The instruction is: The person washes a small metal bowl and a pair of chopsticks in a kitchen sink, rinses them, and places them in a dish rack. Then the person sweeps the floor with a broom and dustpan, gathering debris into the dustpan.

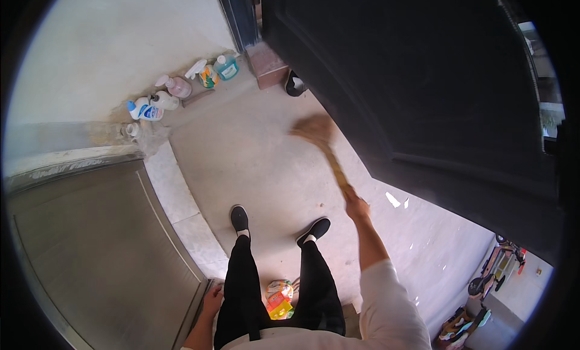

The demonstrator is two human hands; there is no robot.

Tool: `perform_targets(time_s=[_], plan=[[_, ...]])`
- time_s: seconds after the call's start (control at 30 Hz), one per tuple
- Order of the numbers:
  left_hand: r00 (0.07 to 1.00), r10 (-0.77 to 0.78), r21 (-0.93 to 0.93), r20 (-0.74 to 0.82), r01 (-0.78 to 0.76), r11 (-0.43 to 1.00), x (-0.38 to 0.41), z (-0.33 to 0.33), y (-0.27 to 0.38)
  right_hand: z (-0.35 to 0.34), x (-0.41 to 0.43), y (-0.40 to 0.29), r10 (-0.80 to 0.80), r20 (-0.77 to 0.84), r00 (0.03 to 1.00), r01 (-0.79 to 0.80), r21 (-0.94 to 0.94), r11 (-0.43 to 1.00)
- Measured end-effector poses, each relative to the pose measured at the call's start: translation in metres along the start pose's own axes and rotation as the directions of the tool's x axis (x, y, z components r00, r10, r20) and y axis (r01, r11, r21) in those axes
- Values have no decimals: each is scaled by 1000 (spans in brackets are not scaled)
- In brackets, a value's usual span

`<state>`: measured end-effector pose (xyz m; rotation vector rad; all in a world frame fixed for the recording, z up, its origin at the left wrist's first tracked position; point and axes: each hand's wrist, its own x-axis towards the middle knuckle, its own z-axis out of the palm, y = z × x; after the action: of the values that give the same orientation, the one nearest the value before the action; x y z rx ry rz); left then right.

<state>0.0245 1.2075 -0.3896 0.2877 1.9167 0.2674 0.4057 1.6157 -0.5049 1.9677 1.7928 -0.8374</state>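
My right hand (358, 209) grips the handle of a straw hand broom (334, 166). The broom's bristle head (315, 127) is blurred and lies over the concrete floor (253, 155), close to the lower edge of a dark door (408, 87). Down at my left side, my left hand (213, 300) hangs beside my thigh near a grey door panel (108, 241). I see nothing held in it, though its fingers are partly hidden by my leg. My feet in black shoes stand apart on the floor.
Several bottles, among them a spray bottle (209, 76) and a teal bottle (226, 68), line the wall base. A reddish block (266, 65) and a black shoe (295, 83) sit by the door. A colourful bag (279, 299) lies behind my feet; a small wheeled vehicle (491, 270) stands far right.
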Motion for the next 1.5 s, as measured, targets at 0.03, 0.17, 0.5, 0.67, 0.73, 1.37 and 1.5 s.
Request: perform_targets(time_s=[0.03,0.17,0.5,0.67,0.73,1.37,1.5], plan=[[999,35,-12,-6,-35,999,-3,2,0,-12,-20,15,110,33,993,-108,-35,993],[988,150,60,-23,-148,987,3,13,5,-6,-98,81,240,-17,971,-240,-89,967],[995,44,-201,-86,-60,978,-5,39,-12,106,-87,-190,-467,285,837,476,42,879],[987,29,-155,-160,-54,986,-11,37,-52,110,-27,-243,-449,461,765,539,-78,839],[984,-15,-84,-178,0,996,-24,34,-70,114,-18,-166,-435,349,830,475,-33,879],[994,13,-231,-110,-38,972,-68,113,-62,51,-145,1,-387,470,793,543,-259,799],[983,47,-234,-178,-89,968,-57,93,-71,140,-139,-144,-561,446,697,657,-84,749]])
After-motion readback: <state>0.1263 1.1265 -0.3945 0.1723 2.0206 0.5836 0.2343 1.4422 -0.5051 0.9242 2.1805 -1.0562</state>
